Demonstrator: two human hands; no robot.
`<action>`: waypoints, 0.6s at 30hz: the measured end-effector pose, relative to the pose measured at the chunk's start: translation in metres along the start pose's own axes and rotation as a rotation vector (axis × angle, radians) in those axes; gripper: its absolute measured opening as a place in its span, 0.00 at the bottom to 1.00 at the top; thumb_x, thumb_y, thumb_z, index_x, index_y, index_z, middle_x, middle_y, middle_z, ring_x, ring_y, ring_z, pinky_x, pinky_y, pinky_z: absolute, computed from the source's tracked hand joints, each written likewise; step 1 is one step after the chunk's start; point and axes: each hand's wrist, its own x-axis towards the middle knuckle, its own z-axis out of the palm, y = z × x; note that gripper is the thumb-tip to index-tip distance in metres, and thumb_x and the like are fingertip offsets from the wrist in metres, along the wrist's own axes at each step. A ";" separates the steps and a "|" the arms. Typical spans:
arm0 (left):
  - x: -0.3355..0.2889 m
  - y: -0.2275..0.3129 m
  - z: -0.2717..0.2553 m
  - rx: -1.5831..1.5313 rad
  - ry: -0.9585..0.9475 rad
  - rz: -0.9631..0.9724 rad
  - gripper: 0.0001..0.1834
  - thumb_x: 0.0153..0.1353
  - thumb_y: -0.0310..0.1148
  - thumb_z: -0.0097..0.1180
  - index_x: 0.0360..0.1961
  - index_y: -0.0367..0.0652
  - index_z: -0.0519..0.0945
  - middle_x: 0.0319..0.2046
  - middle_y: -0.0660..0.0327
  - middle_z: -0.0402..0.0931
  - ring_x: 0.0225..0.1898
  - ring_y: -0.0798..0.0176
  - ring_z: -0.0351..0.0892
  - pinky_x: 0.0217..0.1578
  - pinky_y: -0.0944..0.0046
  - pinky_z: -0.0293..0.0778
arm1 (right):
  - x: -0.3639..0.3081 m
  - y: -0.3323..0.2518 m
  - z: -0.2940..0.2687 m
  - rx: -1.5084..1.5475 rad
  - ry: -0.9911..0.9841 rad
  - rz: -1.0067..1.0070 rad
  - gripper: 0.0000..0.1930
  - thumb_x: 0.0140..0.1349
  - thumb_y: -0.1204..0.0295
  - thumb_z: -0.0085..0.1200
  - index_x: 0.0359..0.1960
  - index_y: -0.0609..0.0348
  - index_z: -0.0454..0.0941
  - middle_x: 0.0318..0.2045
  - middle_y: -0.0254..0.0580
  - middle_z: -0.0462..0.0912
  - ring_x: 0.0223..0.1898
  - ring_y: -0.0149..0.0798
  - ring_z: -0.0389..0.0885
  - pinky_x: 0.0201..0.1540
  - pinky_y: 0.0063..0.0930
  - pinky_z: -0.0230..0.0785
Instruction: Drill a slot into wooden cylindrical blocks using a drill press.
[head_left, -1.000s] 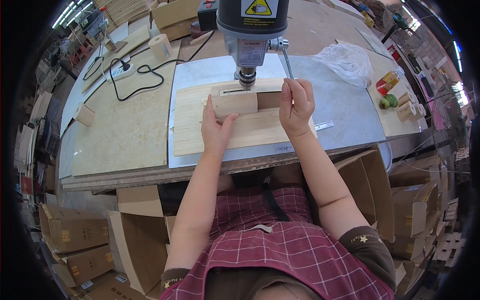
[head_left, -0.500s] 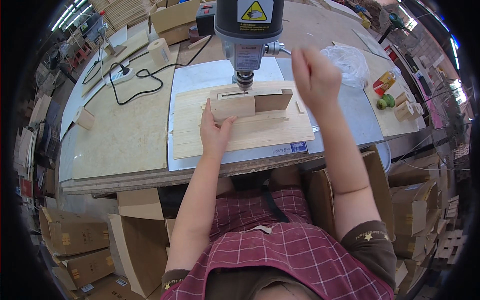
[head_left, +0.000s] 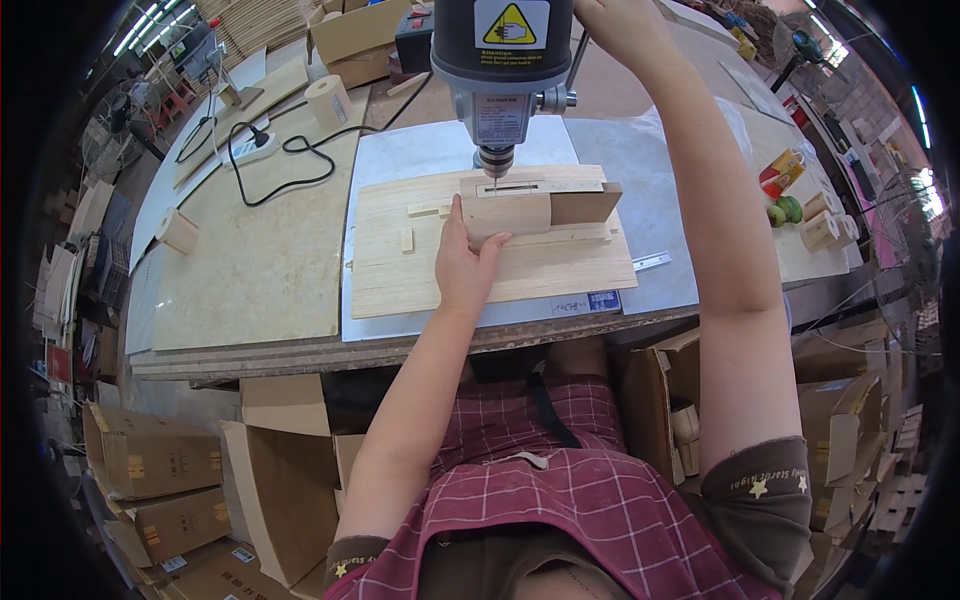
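one hand (head_left: 462,268) on wooden block (head_left: 507,207)

Yellow triangular warning label (head_left: 511,22) topped the drill press head, brown cardboard boxes (head_left: 150,462) stacked below the bench, small blue-white sticker (head_left: 603,300) at the board's edge.

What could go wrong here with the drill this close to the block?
The left hand steadies the wood block with its thumb near the drill bit; a slip could bring it under. Nothing but that hand pins the block to the board, so it may spin. The right hand is raised beside the drill press.
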 end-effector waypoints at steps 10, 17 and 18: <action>0.000 -0.006 0.004 0.027 0.032 0.059 0.43 0.45 0.38 0.64 0.59 0.34 0.57 0.43 0.51 0.71 0.38 0.55 0.74 0.36 0.63 0.72 | -0.062 -0.015 -0.008 0.107 0.274 -0.066 0.13 0.59 0.62 0.48 0.26 0.61 0.74 0.15 0.45 0.70 0.16 0.40 0.67 0.22 0.29 0.60; 0.000 -0.004 0.004 0.022 0.023 0.041 0.43 0.44 0.39 0.64 0.59 0.34 0.58 0.42 0.51 0.71 0.39 0.55 0.74 0.36 0.63 0.72 | -0.113 -0.032 0.000 0.175 0.311 -0.015 0.09 0.54 0.68 0.52 0.20 0.57 0.73 0.15 0.44 0.73 0.18 0.47 0.73 0.20 0.32 0.63; 0.000 -0.006 0.004 0.028 0.032 0.053 0.42 0.44 0.39 0.64 0.59 0.35 0.58 0.42 0.51 0.71 0.39 0.55 0.74 0.36 0.63 0.72 | -0.119 -0.033 0.002 0.214 0.307 -0.007 0.08 0.54 0.69 0.52 0.20 0.58 0.73 0.15 0.43 0.73 0.17 0.45 0.72 0.20 0.31 0.63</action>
